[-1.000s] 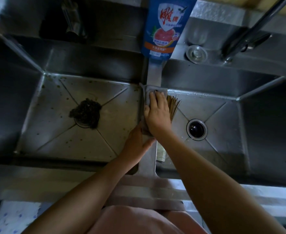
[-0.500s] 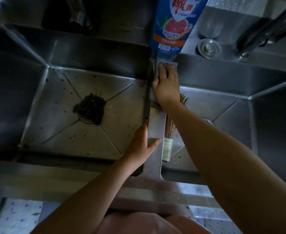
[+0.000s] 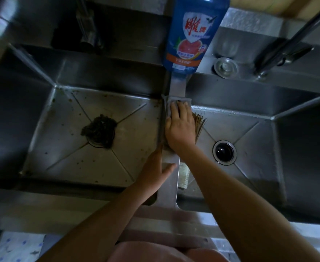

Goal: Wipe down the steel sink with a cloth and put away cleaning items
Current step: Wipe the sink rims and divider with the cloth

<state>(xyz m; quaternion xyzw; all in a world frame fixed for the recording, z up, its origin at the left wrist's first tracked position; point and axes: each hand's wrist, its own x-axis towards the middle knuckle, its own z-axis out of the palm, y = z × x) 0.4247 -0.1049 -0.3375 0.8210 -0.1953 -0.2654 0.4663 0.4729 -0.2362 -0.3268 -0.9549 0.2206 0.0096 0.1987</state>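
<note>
A dim kitchen, seen from above: a double-basin steel sink (image 3: 61, 157) fills the view, its narrow divider (image 3: 169, 188) running from 6 to 12 o'clock through the middle. The left basin's floor is speckled with grime, and a dark clump of debris (image 3: 99, 131) sits over its drain at 9 o'clock. A grey cloth (image 3: 167, 108) lies draped over the divider just above centre, pinned there by the right hand (image 3: 180, 129), which lies flat on it with fingers straight and close together. The left hand (image 3: 155, 173), at 6 o'clock of the cloth, rests on the divider holding nothing, thumb spread across its top and fingers lying along the left-basin side. A bamboo brush (image 3: 199, 123) lies in the right basin just beside the divider, partly hidden under the right hand and forearm. The right basin's open drain (image 3: 224, 152) shows at 3 o'clock. A blue detergent bottle (image 3: 193, 35) stands at 12 o'clock on the back ledge, with a round steel cap (image 3: 225, 67) and a faucet (image 3: 295, 36) toward 2 o'clock.
</note>
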